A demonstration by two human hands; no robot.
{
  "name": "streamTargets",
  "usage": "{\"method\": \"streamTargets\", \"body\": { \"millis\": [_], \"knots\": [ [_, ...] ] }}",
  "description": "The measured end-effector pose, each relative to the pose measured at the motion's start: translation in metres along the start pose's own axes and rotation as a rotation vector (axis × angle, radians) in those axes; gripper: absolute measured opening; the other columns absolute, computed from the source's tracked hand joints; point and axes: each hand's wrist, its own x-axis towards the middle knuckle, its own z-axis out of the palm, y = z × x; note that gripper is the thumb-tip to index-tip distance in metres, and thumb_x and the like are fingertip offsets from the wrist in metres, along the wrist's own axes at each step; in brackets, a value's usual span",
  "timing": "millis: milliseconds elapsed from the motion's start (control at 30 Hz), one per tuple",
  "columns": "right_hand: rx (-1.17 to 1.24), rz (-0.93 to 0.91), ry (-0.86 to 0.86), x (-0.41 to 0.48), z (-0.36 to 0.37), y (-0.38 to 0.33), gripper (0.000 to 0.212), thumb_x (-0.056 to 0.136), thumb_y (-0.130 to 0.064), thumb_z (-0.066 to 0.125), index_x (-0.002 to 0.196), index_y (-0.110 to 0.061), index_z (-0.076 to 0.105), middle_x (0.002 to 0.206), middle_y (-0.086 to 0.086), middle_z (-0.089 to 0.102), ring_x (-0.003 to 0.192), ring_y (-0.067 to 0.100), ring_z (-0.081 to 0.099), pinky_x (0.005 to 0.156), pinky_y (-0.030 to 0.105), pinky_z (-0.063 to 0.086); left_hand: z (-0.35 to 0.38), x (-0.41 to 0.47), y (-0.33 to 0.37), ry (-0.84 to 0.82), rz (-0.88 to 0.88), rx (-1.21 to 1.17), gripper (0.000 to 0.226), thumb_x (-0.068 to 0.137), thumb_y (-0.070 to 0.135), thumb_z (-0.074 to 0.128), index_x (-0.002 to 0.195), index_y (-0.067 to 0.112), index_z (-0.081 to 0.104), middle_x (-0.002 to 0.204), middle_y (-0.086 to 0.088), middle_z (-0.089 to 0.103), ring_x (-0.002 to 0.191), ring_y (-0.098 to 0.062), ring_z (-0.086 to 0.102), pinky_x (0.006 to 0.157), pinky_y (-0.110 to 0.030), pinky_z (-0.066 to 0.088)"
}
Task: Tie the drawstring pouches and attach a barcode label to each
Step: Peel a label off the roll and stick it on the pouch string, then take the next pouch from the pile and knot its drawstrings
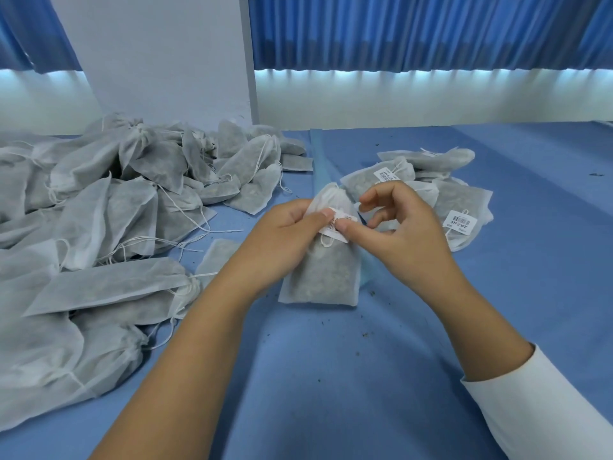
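Head view: left hand [285,227] pinches a barcode label [330,231] against a filled drawstring pouch [323,277] on the blue table [365,360]. The right hand [404,234] thumbs the label; what its curled fingers [374,195] hold is unclear.

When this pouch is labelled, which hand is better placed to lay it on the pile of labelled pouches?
Probably the right hand: the labelled pouches lie just beyond it, while the left hand, gripping the pouch, is beside the unlabelled heap.
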Motion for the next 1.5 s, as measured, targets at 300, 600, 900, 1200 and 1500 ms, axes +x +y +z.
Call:
{"method": "streamTargets", "body": {
  "millis": [300, 600, 900, 1200, 1500],
  "knots": [
    [0.388, 0.315, -0.225, 0.004, -0.009, -0.004, 0.014, 0.085, -0.026, 0.07, 0.086, -0.014, 0.076, 0.088, 0.007, 0.075, 0.078, 0.015, 0.069, 0.066, 0.024, 0.055, -0.004, -0.001, 0.003, -0.019, -0.059, -0.269, 0.022, 0.092, 0.033, 0.067, 0.075, 0.025, 0.078, 0.082, 0.001, 0.075, 0.071, -0.011, 0.067, 0.065, -0.021, 0.053],
    [0.461, 0.325, -0.239, 0.003, -0.007, -0.005, 0.034, 0.079, -0.022, 0.074, 0.109, -0.008, 0.065, 0.096, 0.007, 0.076, 0.084, 0.018, 0.072, 0.069, 0.027, 0.059, 0.004, 0.005, -0.003, 0.11, -0.054, -0.329, 0.02, 0.088, 0.033, 0.072, 0.071, 0.024, 0.077, 0.07, 0.006, 0.071, 0.06, -0.006, 0.062, 0.06, -0.021, 0.051],
    [0.423, 0.308, -0.216, 0.002, -0.007, -0.008, 0.032, 0.085, -0.02, 0.072, 0.113, -0.022, 0.055, 0.086, -0.004, 0.075, 0.069, 0.008, 0.069, 0.055, 0.02, 0.052, 0.006, 0.011, -0.007, 0.122, -0.252, -0.636, 0.015, 0.083, 0.027, 0.075, 0.089, 0.013, 0.072, 0.091, -0.006, 0.077, 0.08, -0.018, 0.072, 0.077, -0.033, 0.06],
    [0.32, 0.185, -0.241, 0.008, -0.011, 0.002, 0.019, 0.088, -0.01, 0.07, 0.078, -0.021, 0.059, 0.069, -0.003, 0.061, 0.06, 0.011, 0.049, 0.047, 0.021, 0.042, -0.012, 0.021, -0.018, 0.36, -0.3, -0.442, 0.038, 0.095, 0.05, 0.058, 0.087, 0.014, 0.07, 0.08, 0.003, 0.077, 0.065, -0.008, 0.07, 0.054, -0.02, 0.055],
    [0.629, 0.38, 0.049, 0.02, -0.015, 0.02, 0.037, 0.093, -0.01, 0.062, 0.127, -0.024, 0.062, 0.098, -0.009, 0.068, 0.109, 0.015, 0.065, 0.091, 0.025, 0.054, -0.043, 0.02, -0.054, 0.392, -0.384, 0.872, 0.04, 0.086, 0.032, 0.064, 0.119, 0.01, 0.061, 0.125, -0.013, 0.056, 0.118, -0.034, 0.051, 0.093, -0.038, 0.044]
  ]
}}
